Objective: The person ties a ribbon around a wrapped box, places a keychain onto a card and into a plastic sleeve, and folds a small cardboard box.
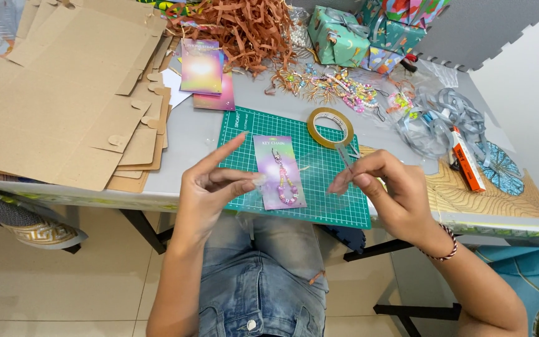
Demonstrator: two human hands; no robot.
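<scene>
Green cutting mat (344, 209) under a light, flimsy, slippery clear sleeve (310, 181) holding keychain card (279, 171); left hand (210, 187) and right hand (385, 184) pinch its side edges.

We noted a matt green cutting mat (338, 209), a glossy printed paper card (268, 162) bearing smooth plastic beads (286, 187), a shiny roll of clear tape (330, 127), rough matt brown cardboard sheets (51, 100), and crinkled paper shreds (244, 28).
</scene>
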